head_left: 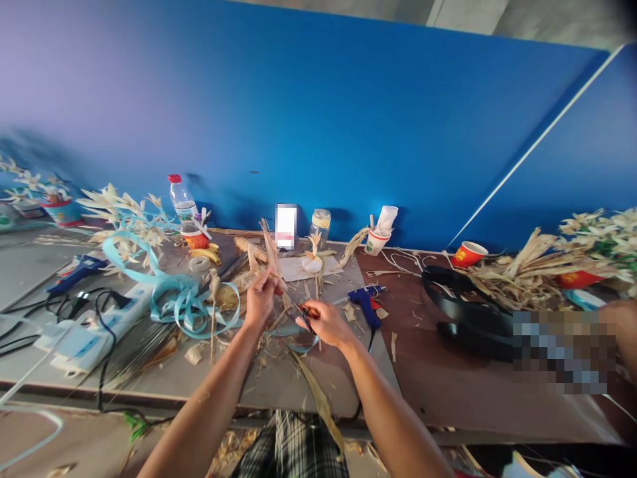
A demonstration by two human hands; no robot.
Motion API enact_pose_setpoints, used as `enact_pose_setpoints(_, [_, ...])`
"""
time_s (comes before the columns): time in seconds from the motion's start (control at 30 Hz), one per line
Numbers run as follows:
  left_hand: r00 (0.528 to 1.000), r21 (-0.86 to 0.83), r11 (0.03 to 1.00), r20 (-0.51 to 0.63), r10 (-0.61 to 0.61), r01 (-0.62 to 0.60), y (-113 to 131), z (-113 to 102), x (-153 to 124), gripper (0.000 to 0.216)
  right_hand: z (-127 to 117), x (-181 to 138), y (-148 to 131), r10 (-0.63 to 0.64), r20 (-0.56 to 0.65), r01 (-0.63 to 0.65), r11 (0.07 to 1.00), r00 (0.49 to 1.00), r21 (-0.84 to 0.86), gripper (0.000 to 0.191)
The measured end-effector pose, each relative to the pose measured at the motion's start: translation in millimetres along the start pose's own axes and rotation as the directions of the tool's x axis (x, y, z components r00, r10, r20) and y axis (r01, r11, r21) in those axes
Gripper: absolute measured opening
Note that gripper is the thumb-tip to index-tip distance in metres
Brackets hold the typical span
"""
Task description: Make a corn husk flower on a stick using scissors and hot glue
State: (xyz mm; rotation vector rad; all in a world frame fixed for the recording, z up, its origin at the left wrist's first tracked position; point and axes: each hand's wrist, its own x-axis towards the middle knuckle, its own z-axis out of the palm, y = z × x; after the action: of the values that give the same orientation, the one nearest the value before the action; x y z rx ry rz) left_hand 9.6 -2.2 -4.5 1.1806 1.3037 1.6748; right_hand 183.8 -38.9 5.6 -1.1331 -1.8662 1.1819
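My left hand point(263, 295) is closed, its fingers pinching a dried corn husk point(271, 249) that stands up tall above the fingertips. My right hand point(327, 322) is wrapped round small dark scissors point(304, 315), their tips pointing left toward the lower end of the husk. How far the blades are apart is too small to tell. Just behind my hands, a pale husk flower point(313, 255) stands by a white sheet point(293, 268). A long greenish husk strip point(316, 385) hangs over the table's front edge below my hands.
Light blue ribbon point(182, 302) and a white power strip point(102, 332) lie left, near a blue glue gun point(77, 273). Another glue gun point(368, 305) lies right. A water bottle point(183, 202), a glass jar point(321, 226) and a paper cup point(377, 240) stand behind. Another person's arm point(620, 325) shows far right.
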Motion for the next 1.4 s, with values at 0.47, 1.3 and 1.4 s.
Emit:
enact_pose_setpoints(0.47, [0.999, 0.073, 0.997, 0.018, 0.029, -0.030, 1.8, -2.8, -0.9, 0.038, -1.4, 0.7, 2.6, 0.002, 0.006, -0.001, 0.995, 1.000, -0.099, 0.022])
enact_pose_setpoints(1.3, [0.997, -0.049, 0.999, -0.079, 0.011, -0.015, -11.8, -5.4, 4.6, 0.040, -20.5, 4.5, 14.1, 0.061, -0.197, -0.109, 0.965, 0.978, -0.237, 0.036])
enact_pose_setpoints(1.4, [1.000, -0.079, 0.997, -0.019, 0.021, -0.022, -5.9, -2.1, 0.4, 0.037, -23.3, 3.3, 13.1, 0.066, -0.287, -0.226, 0.792, 0.956, -0.567, 0.039])
